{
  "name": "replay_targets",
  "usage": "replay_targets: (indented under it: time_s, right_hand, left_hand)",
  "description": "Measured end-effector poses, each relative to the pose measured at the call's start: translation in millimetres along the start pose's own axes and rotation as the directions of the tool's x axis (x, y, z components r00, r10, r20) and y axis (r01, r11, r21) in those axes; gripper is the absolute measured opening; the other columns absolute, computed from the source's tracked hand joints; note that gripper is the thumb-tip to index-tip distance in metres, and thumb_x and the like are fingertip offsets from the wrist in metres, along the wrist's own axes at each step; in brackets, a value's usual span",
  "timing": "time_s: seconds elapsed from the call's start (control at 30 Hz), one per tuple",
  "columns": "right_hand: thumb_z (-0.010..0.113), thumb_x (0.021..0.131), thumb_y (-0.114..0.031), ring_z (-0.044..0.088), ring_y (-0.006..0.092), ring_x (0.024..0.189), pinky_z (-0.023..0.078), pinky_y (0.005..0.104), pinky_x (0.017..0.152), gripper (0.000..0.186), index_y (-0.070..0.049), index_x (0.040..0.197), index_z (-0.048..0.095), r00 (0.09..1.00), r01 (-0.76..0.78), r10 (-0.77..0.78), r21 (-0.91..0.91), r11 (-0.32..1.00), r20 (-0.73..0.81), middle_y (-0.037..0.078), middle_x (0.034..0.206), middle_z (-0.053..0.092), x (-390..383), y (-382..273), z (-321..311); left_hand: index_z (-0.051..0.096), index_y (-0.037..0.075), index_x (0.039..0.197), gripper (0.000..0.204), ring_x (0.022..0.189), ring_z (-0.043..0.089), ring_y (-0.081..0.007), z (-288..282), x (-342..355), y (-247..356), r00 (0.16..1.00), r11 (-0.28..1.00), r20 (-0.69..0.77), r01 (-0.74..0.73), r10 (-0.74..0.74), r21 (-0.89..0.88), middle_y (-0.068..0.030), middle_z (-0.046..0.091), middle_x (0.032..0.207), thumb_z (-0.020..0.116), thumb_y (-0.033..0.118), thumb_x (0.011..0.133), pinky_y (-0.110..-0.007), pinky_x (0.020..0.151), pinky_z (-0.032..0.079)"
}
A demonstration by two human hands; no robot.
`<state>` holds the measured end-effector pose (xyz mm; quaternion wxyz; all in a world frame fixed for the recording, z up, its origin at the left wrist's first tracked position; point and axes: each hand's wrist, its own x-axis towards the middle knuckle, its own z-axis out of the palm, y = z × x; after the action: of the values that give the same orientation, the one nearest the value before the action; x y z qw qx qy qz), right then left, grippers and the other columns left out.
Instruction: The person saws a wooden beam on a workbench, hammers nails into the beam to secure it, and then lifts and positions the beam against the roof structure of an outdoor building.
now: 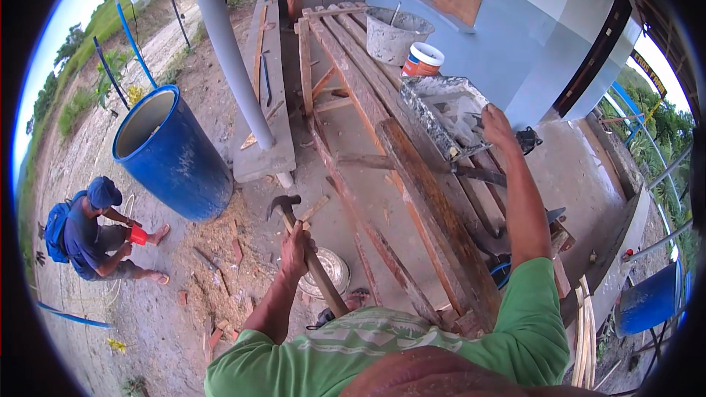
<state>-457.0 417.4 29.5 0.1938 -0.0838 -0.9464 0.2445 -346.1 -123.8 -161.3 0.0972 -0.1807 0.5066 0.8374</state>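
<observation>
While left fingers [298,234] wrap it, the hammer [324,280] tilts — head beyond.

Head view: left fisheye lens on the wearer's head, looking steeply down and forward over the green shirt [360,345].
Left hand [293,254] and right hand [498,126]: near the lens, seen from above.
Timber trestle [434,209]: runs lengthwise away from the camera.
Blue barrel [180,165]: middle distance, left, its open mouth seen from above.
Painted wall [507,37]: farther, upper right.
Straight edges: bow toward the view's circular rim.
</observation>
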Motion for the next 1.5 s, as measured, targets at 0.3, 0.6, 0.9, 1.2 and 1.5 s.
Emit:
replay_targets:
  time_s: [0.3,0.6,0.9,1.2,1.5]
  right_hand:
    - [0.051,0.096,-0.02,0.055,0.0364,0.073,0.044,0.0433,0.068,0.02,0.0,0.09,0.053,0.901,0.427,-0.435,0.182,0.886,0.006,0.019,0.076,0.054,-133,-123,-85]
    - [0.056,0.094,-0.025,0.06,0.0428,0.069,0.045,0.0521,0.066,0.021,-0.004,0.098,0.057,0.863,0.481,-0.493,0.12,0.869,0.108,0.022,0.068,0.058,-281,-187,-137]
    - [0.059,0.093,-0.022,0.063,0.0411,0.072,0.047,0.0519,0.066,0.018,-0.004,0.096,0.056,0.889,0.444,-0.445,-0.031,0.895,-0.111,0.019,0.075,0.061,-401,-144,-187]
    - [0.06,0.098,-0.018,0.05,0.0042,0.062,0.043,0.024,0.057,0.018,-0.002,0.103,0.064,0.986,-0.105,0.168,0.76,0.641,-0.005,-0.004,0.073,0.053,-478,-105,-176]
    - [0.059,0.097,-0.013,0.052,0.0083,0.063,0.044,0.0276,0.058,0.016,-0.001,0.1,0.069,0.954,-0.04,0.222,0.646,0.763,-0.203,0.004,0.067,0.06,-507,-133,-120]
  left_hand:
    - [0.049,0.004,0.11,0.033,0.054,0.056,-0.0134,76,-80,55,0.888,0.945,0.424,-0.275,0.179,0.177,-0.0083,0.061,0.079,0.07,0.022,0.092,-0.028,0.049,0.049]
    - [0.055,0.003,0.112,0.026,0.061,0.057,-0.0133,228,-188,56,0.506,0.945,0.829,-0.317,0.238,-0.078,-0.013,0.065,0.093,0.07,0.006,0.091,-0.027,0.048,0.048]
    - [0.055,0.003,0.109,0.025,0.06,0.058,-0.0142,243,-285,-2,0.38,0.999,0.925,0.049,-0.03,0.012,-0.0137,0.067,0.089,0.067,-0.006,0.089,-0.029,0.046,0.05]
    - [0.052,-0.001,0.109,0.028,0.056,0.058,-0.0134,233,-322,-45,0.385,0.989,0.923,-0.143,0.016,0.043,-0.0107,0.065,0.083,0.067,-0.01,0.087,-0.029,0.046,0.049]
    - [0.052,-0.001,0.104,0.028,0.054,0.058,-0.0089,242,-322,-58,0.381,0.949,0.925,-0.294,0.01,0.111,-0.0075,0.064,0.076,0.071,-0.004,0.085,-0.024,0.045,0.046]
